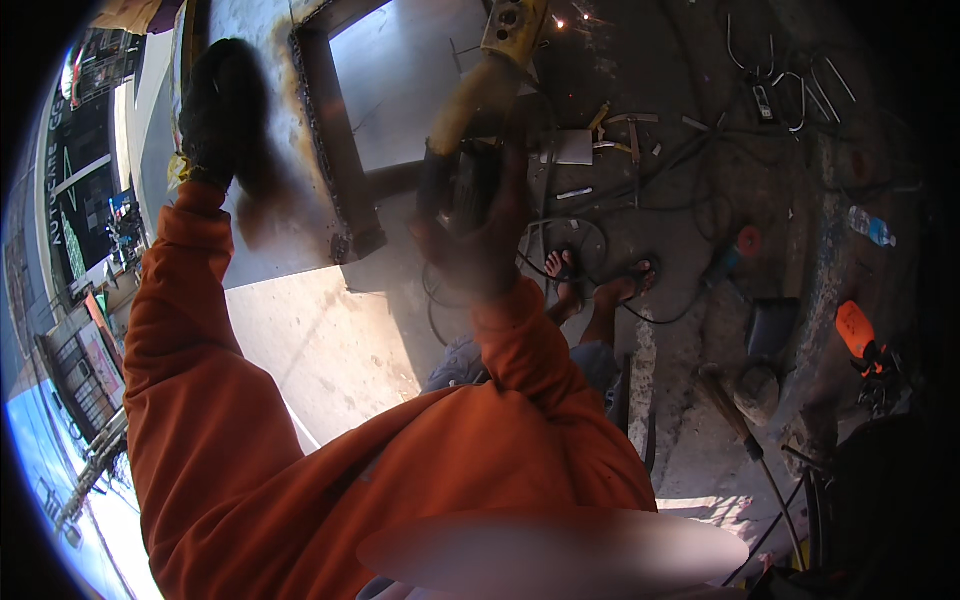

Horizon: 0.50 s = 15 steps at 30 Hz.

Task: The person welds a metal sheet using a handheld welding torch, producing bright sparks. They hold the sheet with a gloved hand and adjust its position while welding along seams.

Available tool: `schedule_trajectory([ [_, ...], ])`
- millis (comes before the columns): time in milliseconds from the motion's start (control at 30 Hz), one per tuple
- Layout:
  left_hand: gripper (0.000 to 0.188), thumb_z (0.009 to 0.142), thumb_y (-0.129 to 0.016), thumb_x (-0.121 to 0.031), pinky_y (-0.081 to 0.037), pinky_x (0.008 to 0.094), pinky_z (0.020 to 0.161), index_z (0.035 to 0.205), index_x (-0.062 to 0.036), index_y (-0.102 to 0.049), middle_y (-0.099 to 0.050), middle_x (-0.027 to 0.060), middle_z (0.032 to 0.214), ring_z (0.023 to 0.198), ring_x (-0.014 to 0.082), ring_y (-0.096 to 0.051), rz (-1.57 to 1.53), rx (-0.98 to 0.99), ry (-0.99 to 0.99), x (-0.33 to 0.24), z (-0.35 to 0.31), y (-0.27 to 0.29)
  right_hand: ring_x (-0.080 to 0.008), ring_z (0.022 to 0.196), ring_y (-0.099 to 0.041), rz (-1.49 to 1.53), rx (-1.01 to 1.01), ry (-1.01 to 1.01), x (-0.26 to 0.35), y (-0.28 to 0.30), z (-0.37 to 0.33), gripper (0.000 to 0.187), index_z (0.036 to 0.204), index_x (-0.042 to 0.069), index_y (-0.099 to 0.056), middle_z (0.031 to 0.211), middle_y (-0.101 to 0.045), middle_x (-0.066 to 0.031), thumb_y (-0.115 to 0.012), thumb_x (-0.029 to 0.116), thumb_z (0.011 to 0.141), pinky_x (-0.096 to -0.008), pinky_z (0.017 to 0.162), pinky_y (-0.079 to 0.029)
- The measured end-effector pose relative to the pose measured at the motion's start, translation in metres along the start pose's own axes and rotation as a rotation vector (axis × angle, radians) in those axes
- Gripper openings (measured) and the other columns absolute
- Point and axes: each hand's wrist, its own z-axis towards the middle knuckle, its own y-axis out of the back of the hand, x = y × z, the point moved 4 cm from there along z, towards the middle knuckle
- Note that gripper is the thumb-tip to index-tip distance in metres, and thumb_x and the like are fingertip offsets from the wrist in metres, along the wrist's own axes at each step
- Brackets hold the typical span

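My right hand is closed round the dark body of a yellow and black angle grinder, held over a metal frame. Motion smears the hand and part of the tool. Bright sparks show beyond the grinder's yellow head. To the left, my left hand wears a dark glove and rests by the edge of a shiny, heat-stained metal panel. Its fingers are blurred and merge into one dark shape. Dark square tubing with rough weld marks runs between the two hands.
Cables, bent metal rods and scrap pieces lie on the dark floor at right. Sandalled feet stand below the grinder. Further right are a water bottle, an orange object and a wooden-handled tool.
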Motion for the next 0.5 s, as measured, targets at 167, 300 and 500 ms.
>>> schedule_trajectory([
  [167, 0.041, 0.109, -0.052, -0.033, -0.046, 0.0382, 0.108, 0.142, -0.0097, -0.058, -0.065, 0.0124, 0.137, 0.129, 0.0298, -0.061, 0.057, -0.019, -0.080, -0.0006, 0.0013, 0.0006, -0.0116, 0.073, -0.055, 0.160, -0.005, -0.145, -0.0063, -0.0044, -0.0014, 0.121, 0.162, -0.006, -0.017, 0.106, -0.061, -0.0089, -0.087, 0.036, 0.072, -0.0262, 0.062, -0.050],
  [300, 0.040, 0.109, -0.052, -0.031, -0.046, 0.0375, 0.108, 0.141, -0.0099, -0.059, -0.065, 0.0121, 0.137, 0.129, 0.0292, -0.061, 0.066, -0.030, -0.110, 0.0005, 0.0003, 0.0011, -0.0117, 0.072, -0.055, 0.246, 0.007, -0.244, -0.0065, -0.0051, -0.0021, 0.119, 0.161, -0.006, -0.017, 0.104, -0.061, -0.0089, -0.086, 0.034, 0.073, -0.0262, 0.062, -0.050],
  [500, 0.039, 0.109, -0.052, -0.030, -0.045, 0.0368, 0.109, 0.141, -0.0082, -0.059, -0.065, 0.0119, 0.138, 0.129, 0.0281, -0.061, 0.067, -0.018, -0.090, 0.0041, 0.0020, -0.0001, -0.0122, 0.070, -0.054, 0.222, 0.032, -0.232, -0.0029, -0.0037, 0.0003, 0.119, 0.161, -0.007, -0.016, 0.102, -0.061, -0.0094, -0.086, 0.032, 0.073, -0.0266, 0.060, -0.049],
])
